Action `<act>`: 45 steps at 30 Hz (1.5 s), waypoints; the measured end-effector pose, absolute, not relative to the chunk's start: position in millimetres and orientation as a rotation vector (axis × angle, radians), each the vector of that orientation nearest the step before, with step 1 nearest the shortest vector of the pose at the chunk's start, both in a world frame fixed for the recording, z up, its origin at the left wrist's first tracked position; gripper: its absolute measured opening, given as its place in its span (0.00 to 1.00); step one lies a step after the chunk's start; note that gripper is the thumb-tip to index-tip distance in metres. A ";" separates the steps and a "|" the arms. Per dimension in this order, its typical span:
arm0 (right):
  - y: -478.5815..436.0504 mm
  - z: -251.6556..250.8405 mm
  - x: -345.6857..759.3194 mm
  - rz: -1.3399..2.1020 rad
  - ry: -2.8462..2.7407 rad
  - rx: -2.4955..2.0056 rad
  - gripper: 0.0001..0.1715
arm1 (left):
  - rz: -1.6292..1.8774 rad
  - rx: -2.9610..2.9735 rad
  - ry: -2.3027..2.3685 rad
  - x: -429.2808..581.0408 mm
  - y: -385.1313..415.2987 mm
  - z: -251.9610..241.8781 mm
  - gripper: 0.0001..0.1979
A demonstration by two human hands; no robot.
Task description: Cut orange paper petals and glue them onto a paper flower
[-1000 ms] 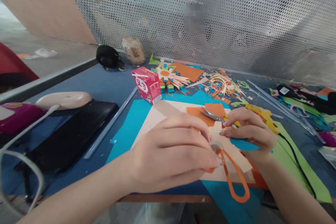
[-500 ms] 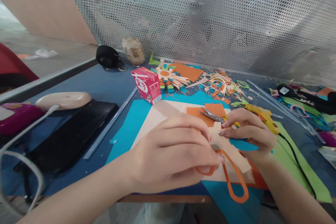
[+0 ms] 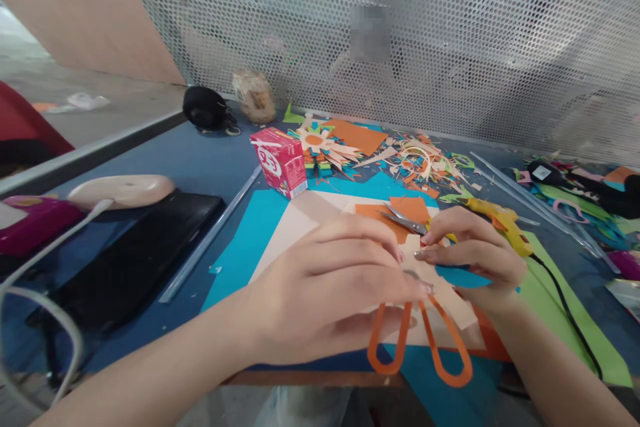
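My left hand (image 3: 345,280), fingers pinched together, grips an orange paper cutout (image 3: 455,381) whose two long loops hang below the fingertips. The cutout's upper end is hidden by the fingers. Under and beside them is a peach paper piece (image 3: 457,305) with a narrow tab at its top. My right hand (image 3: 473,257) pinches this peach piece from the right, its fingertips near the tab. Just beyond the right fingers, scissors (image 3: 407,220) lie with blades showing on orange paper (image 3: 367,215); their handles are mostly covered by the hand.
A yellow glue gun (image 3: 505,223) lies right, its cord crossing green paper (image 3: 555,280). Behind are a pink box (image 3: 280,163), a layered paper flower (image 3: 315,140) and paper scraps (image 3: 420,163). A black phone-like slab (image 3: 135,257) and clear glue sticks (image 3: 210,237) lie left.
The left loop of the orange cutout has swung down from under my left hand and now hangs beside the right loop. Both hands stay almost in place.
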State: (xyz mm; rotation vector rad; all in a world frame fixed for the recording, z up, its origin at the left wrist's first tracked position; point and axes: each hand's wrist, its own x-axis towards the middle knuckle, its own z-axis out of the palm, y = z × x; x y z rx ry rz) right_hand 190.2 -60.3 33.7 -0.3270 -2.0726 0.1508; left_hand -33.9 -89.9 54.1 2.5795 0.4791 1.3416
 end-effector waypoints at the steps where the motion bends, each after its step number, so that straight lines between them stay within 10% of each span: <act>1: -60.5 34.5 189.9 0.149 -2.079 -0.323 0.09 | 1.351 2.582 0.479 -33.5 -89.7 54.0 0.10; 45: -61.2 37.2 188.6 0.266 -2.129 -0.278 0.08 | 1.371 2.627 0.366 -32.3 -84.9 47.8 0.16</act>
